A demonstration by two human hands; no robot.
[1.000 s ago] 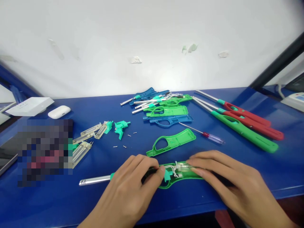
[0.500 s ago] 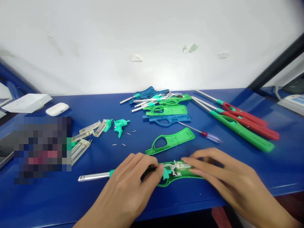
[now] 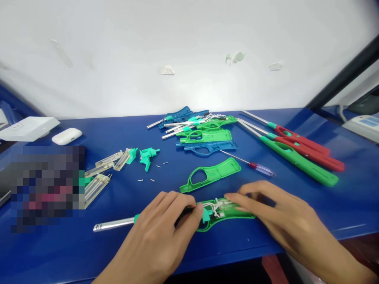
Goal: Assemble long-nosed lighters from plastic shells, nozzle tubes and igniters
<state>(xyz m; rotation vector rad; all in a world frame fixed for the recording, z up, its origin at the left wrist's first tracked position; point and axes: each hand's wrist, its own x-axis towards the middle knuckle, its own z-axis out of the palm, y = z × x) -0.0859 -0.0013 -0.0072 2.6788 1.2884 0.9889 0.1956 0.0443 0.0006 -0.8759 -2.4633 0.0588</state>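
Observation:
An opened green lighter body lies near the table's front edge, its metal tube pointing left. My left hand is closed around its middle, thumb beside a teal trigger piece; the fingers hide part of the body. My right hand has its fingers on a clear fuel tank at the right end of the body. White wires curl between trigger and tank. A separate green half shell lies just behind.
A screwdriver, blue half shells and a pile of opened lighters lie farther back. Red lighters and a green one are right. Clear tanks, teal parts, small screws and a white case are left.
My right hand's lower fingers have drawn back, showing more of the green body's right end. The view has shifted slightly; my left hand keeps its hold.

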